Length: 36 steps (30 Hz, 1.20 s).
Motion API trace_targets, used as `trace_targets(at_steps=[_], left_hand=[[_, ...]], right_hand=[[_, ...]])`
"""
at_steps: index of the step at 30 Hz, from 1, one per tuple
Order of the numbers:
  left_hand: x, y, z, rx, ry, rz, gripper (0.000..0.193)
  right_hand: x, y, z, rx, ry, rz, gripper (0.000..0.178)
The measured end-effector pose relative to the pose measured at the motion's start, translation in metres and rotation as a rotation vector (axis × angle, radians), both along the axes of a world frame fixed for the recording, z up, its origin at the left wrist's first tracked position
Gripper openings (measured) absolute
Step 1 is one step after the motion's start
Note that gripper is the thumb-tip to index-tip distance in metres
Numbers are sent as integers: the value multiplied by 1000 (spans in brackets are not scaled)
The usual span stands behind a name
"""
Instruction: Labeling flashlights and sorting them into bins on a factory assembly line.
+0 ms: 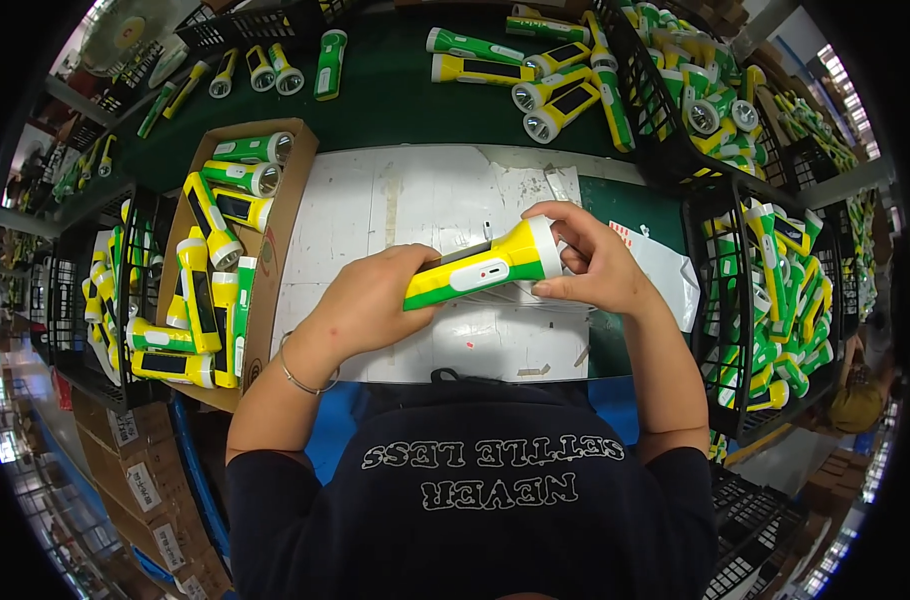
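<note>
A yellow and green flashlight (480, 270) with a white head ring lies crosswise in front of me, held above the white work board (350, 210). My left hand (380, 300) is wrapped round its tail end. At the other end, the fingers and thumb of my right hand (600, 265) grip the white ring from either side. A white panel with a small red dot and a dark slot shows on the flashlight's side. Its lens faces right, and my right hand partly hides it.
On the left stands a cardboard box (297, 190) of flashlights, beside a black crate (135, 330). Two more crates of flashlights, a right one (745, 330) and a far right one (665, 110), flank the table. Loose flashlights (565, 85) lie on the green tabletop (390, 90). A white plastic bag (665, 275) lies right of my hand.
</note>
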State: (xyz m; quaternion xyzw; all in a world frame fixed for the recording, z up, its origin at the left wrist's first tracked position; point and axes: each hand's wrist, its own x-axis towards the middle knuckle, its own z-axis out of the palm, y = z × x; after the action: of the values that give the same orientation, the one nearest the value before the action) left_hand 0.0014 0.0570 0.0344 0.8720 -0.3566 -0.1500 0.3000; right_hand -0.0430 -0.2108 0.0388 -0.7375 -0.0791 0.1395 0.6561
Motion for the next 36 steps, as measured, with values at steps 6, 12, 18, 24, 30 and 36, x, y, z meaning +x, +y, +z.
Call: trace_targets(at_steps=[6, 12, 18, 24, 30, 36], left_hand=[[6, 18, 17, 21, 126, -42, 40], [3, 15, 11, -192, 339, -61, 40], [2, 9, 15, -183, 352, -38, 36], [0, 7, 13, -144, 369, -3, 34], [0, 4, 16, -174, 381, 9, 33], [-1, 5, 8, -239, 433, 9, 32]], right_hand=[[0, -9, -14, 24, -6, -15, 71], [1, -6, -15, 78, 7, 8, 73], [-1, -6, -16, 67, -18, -29, 74], [-4, -3, -13, 39, -31, -47, 74], [-8, -2, -5, -7, -70, -60, 74], [-7, -5, -8, -49, -80, -64, 75]])
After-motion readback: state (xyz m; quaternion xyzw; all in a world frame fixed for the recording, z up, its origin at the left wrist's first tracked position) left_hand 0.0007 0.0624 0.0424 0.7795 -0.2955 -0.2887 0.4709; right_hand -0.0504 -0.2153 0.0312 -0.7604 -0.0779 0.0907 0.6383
